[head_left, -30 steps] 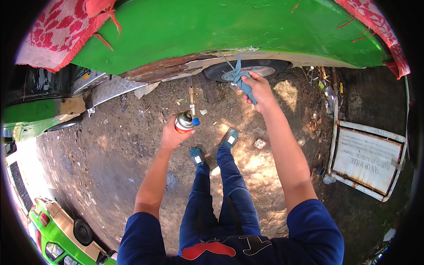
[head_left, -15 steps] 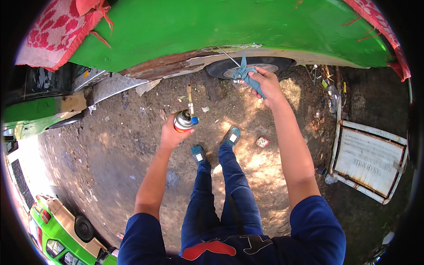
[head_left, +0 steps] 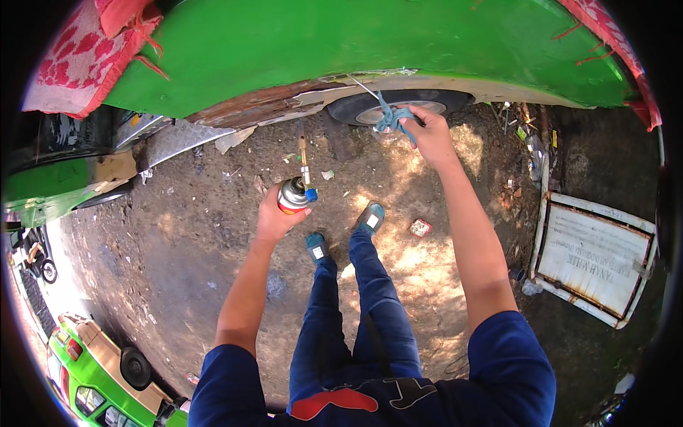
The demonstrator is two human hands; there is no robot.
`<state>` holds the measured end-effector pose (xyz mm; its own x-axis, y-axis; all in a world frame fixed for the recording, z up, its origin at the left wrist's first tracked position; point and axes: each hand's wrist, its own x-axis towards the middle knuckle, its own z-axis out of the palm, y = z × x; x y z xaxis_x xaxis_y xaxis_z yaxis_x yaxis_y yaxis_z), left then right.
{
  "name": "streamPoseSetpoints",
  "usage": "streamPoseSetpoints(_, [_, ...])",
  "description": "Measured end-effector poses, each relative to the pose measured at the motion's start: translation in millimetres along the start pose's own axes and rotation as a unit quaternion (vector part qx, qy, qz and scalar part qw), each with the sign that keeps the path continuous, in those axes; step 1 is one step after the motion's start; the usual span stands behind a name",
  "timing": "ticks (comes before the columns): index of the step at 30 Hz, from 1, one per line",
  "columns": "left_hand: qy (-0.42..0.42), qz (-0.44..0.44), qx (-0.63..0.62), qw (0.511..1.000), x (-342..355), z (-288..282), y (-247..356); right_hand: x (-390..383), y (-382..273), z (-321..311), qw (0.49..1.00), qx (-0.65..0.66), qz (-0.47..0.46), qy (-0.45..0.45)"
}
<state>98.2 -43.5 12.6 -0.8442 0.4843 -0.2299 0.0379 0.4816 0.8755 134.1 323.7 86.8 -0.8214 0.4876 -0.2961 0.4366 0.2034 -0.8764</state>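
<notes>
My left hand is closed around a blowtorch on a gas canister, with a brass nozzle pointing away from me and a blue knob. No flame can be made out. In my right hand, the fingers grip a blue-grey cloth knotted around the near end of a thin metal rod. The rod's far end meets the worn lower edge of a green vehicle body panel, just above a wheel. What shape the tip has is too small to tell.
Brown, bare-looking patches run along the panel's lower edge. Red patterned cloths hang over both ends of the bodywork. A rusty-framed white sign lies at right. A small litter-filled container sits near my feet. Another green vehicle stands lower left.
My right hand has turned slightly, and the cloth now looks more bunched, its upright end no longer sticking up. The rod stays at the panel edge. My left hand holds the blowtorch much as before.
</notes>
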Motion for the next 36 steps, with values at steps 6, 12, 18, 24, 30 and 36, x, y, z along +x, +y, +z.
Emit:
streamPoseSetpoints(6, [-0.007,0.008,0.041,0.999,1,-3,11,6,8,-20,0.997,-0.059,-0.042,0.020])
streamPoseSetpoints(12, [-0.006,-0.011,0.035,0.999,4,-1,10,6,3,-2,0.988,-0.096,-0.117,0.023])
streamPoseSetpoints(18, [-0.015,-0.001,0.033,0.999,9,6,7,-3,19,-20,0.992,-0.057,-0.102,0.052])
streamPoseSetpoints(24, [-0.039,-0.011,0.024,0.999,16,20,15,-1,26,-23,0.985,-0.090,-0.135,0.059])
streamPoseSetpoints(30, [-0.041,-0.008,0.021,0.999,19,24,22,-7,31,-27,0.986,-0.082,-0.131,0.069])
streamPoseSetpoints(36, [-0.044,0.028,0.044,0.998,22,28,25,-7,41,-39,0.989,-0.041,-0.120,0.079])
